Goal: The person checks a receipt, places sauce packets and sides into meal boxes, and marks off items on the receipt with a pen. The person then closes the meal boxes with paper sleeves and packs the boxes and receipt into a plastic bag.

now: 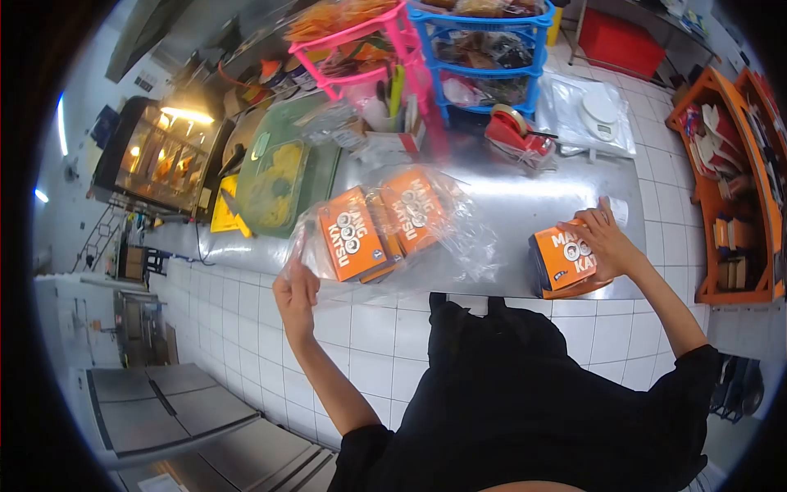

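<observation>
My left hand [296, 291] is closed, pinching the edge of a clear plastic bag [471, 246] at the table's front edge. Inside the bag lie two orange boxes, a left one [352, 234] and a right one [412, 211], both printed "MANG KATSU" in white; what looks like more packaging shows between them. Over to the right, my right hand [607, 242] grips another orange box [566, 261] from its top and right side. This box rests at the front edge of the steel table [525, 205], outside the bag. Part of its print is covered by my fingers.
Behind the bag stand a pink rack [352, 45] and a blue rack [484, 57]. A red tape dispenser [516, 139] and a white scale [600, 115] sit at the back right. At left are a green-lidded tub [275, 180], a knife [234, 209] and a lit display warmer [160, 156].
</observation>
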`<control>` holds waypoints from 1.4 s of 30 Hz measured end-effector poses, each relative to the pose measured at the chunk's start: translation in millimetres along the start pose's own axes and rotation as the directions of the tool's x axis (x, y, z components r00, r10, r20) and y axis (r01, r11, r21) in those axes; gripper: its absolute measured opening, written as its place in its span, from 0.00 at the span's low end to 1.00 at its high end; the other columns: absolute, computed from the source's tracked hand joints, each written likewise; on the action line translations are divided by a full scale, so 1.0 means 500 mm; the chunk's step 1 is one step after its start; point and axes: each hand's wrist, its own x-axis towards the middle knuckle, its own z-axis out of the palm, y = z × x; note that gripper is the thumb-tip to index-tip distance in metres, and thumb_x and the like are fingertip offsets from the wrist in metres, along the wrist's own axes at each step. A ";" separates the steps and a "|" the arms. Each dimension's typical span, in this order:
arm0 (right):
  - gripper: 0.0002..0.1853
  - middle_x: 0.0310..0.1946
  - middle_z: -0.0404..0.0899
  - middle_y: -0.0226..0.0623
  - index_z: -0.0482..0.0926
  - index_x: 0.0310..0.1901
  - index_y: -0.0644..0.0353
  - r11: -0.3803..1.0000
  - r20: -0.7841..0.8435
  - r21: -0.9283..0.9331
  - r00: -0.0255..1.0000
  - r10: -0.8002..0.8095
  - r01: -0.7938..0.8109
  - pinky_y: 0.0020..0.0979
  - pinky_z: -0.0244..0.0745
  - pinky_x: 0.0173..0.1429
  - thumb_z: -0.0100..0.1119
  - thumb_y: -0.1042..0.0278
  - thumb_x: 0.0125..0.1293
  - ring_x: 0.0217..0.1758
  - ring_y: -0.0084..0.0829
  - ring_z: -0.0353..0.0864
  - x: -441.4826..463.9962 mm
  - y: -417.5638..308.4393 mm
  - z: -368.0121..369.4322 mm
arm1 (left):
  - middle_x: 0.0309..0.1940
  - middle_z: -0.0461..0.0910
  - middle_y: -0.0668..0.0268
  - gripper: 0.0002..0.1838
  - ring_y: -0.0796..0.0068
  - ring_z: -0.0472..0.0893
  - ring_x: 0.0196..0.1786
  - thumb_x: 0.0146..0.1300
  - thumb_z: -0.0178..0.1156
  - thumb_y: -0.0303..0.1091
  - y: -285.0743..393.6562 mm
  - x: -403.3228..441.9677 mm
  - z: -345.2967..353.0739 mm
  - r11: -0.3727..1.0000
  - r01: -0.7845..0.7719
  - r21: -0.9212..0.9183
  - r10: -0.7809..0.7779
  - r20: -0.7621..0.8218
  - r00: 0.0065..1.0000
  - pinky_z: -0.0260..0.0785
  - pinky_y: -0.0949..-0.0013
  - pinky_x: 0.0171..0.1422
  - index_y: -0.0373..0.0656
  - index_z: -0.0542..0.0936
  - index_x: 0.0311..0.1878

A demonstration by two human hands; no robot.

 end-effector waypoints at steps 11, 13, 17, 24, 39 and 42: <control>0.55 0.58 0.65 0.45 0.66 0.70 0.49 0.965 -0.440 0.234 0.873 0.210 -0.114 0.47 0.58 0.68 0.80 0.55 0.33 0.64 0.50 0.64 0.123 -0.237 -0.288 | 0.11 0.65 0.76 0.28 0.90 0.62 0.16 0.81 0.42 0.47 0.026 0.061 0.001 0.987 0.136 0.089 -0.148 0.156 0.977 0.51 0.81 0.21 0.34 0.68 0.71; 0.58 0.61 0.64 0.49 0.63 0.71 0.55 0.892 -0.416 0.404 0.909 -0.020 0.204 0.48 0.58 0.71 0.82 0.52 0.34 0.66 0.53 0.64 0.180 -0.340 -0.351 | 0.18 0.74 0.73 0.26 0.87 0.70 0.19 0.80 0.44 0.46 -0.042 0.086 -0.035 0.986 0.166 -0.020 -0.155 0.258 0.953 0.60 0.81 0.22 0.36 0.71 0.69; 0.59 0.72 0.61 0.45 0.53 0.77 0.56 0.339 -0.341 0.773 0.802 -0.489 0.536 0.45 0.51 0.78 0.81 0.54 0.46 0.75 0.45 0.59 0.389 -0.508 -0.264 | 0.18 0.73 0.75 0.30 0.87 0.68 0.19 0.80 0.40 0.51 -0.046 0.098 -0.016 0.861 0.335 -0.382 -0.364 -0.003 0.931 0.59 0.81 0.23 0.38 0.64 0.73; 0.60 0.75 0.53 0.58 0.57 0.75 0.60 0.657 0.072 0.747 0.994 0.079 -0.106 0.49 0.55 0.77 0.76 0.38 0.44 0.77 0.52 0.56 0.505 -0.448 -0.126 | 0.10 0.60 0.78 0.37 0.85 0.55 0.13 0.79 0.33 0.59 -0.120 0.069 -0.161 0.918 0.135 -0.374 -0.049 0.230 0.972 0.45 0.78 0.20 0.36 0.63 0.74; 0.52 0.70 0.65 0.50 0.64 0.73 0.50 0.751 -0.218 0.507 0.780 0.586 -0.422 0.65 0.53 0.73 0.68 0.31 0.49 0.73 0.57 0.62 0.511 -0.467 0.009 | 0.16 0.73 0.65 0.28 0.73 0.72 0.18 0.79 0.42 0.52 -0.157 0.122 0.017 0.995 0.052 0.091 -0.091 0.510 0.855 0.60 0.67 0.23 0.37 0.78 0.34; 0.41 0.51 0.82 0.48 0.71 0.68 0.53 0.855 -0.157 0.331 0.871 0.467 -0.399 0.56 0.69 0.66 0.62 0.35 0.59 0.62 0.54 0.74 0.425 -0.449 -0.012 | 0.21 0.78 0.54 0.22 0.53 0.79 0.24 0.77 0.47 0.46 -0.187 0.125 0.125 0.848 -0.380 0.370 0.119 0.564 0.817 0.68 0.53 0.30 0.38 0.78 0.35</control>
